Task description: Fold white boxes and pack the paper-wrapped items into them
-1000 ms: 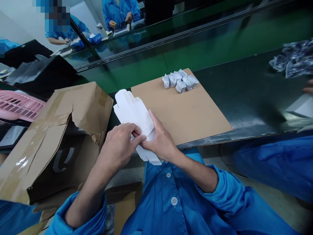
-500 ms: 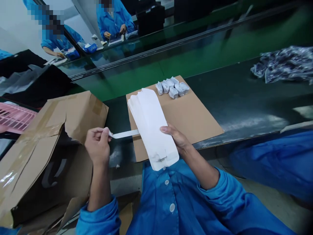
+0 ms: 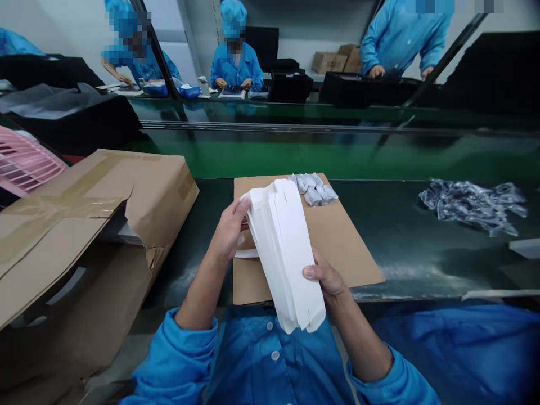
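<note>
A stack of flat white folded cartons is held upright and tilted between both hands above a brown cardboard sheet. My right hand grips the stack's lower right edge, thumb on its face. My left hand holds the upper left edge, fingers curled round it, with a white paper band hanging just below the hand. Several small white wrapped packets lie at the far end of the cardboard sheet.
A large torn cardboard box stands at my left, with a pink basket behind it. Crumpled clear bags lie on the dark bench to the right. A green conveyor runs across behind. Other people in blue coats work beyond it.
My left hand pulled the white band off the stack to the left, then came back to the stack's upper edge. The stack has been raised and tilted; the camera lifted.
</note>
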`<state>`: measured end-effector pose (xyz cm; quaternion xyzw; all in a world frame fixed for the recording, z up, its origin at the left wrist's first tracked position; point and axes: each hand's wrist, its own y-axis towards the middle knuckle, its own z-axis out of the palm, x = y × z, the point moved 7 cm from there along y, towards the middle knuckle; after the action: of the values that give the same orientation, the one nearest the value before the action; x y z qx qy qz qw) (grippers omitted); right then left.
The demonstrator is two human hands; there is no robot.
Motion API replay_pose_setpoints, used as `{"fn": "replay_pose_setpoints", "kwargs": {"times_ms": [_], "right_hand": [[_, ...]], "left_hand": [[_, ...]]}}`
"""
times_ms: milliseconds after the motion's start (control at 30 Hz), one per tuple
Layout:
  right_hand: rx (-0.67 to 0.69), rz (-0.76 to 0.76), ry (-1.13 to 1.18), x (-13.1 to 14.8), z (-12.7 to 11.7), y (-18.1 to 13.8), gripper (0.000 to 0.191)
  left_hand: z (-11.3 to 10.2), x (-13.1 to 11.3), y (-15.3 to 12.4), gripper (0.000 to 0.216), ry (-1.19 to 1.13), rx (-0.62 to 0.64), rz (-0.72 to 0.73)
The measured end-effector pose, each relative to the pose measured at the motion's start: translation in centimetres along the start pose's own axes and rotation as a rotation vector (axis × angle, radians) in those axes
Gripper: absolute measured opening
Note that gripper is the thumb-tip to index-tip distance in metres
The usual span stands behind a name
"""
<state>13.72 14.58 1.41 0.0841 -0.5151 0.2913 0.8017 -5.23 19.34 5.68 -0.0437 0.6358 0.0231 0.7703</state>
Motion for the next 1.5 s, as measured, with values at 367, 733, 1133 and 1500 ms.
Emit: {"fn": "replay_pose_setpoints", "kwargs": {"times_ms": [367,733,1133,1500], "right_hand": [[-0.195,0.118,0.014,0.2,-1.5,1.0,0.053],[-0.323,0.212,0.007,0.5,-3.2,3.9,0.041],[-0.157,0.178,-0.515,3.3,-1.8,7.2,0.045],[-0.301,0.19,-0.291,4.0,-3.8,10.1,0.037]], "left_hand": [[-1.6,-0.6,4.4,0.052,0.177,0.032,-0.067],[-2.9,5.1,8.1,0.048,0.067,0.14,-0.251],[-2.7,4.2,10.1,0.036,0.31,-0.116,0.01],[-0.7,2.4,10.4,0.03,0.672,-0.216,-0.013]]}}
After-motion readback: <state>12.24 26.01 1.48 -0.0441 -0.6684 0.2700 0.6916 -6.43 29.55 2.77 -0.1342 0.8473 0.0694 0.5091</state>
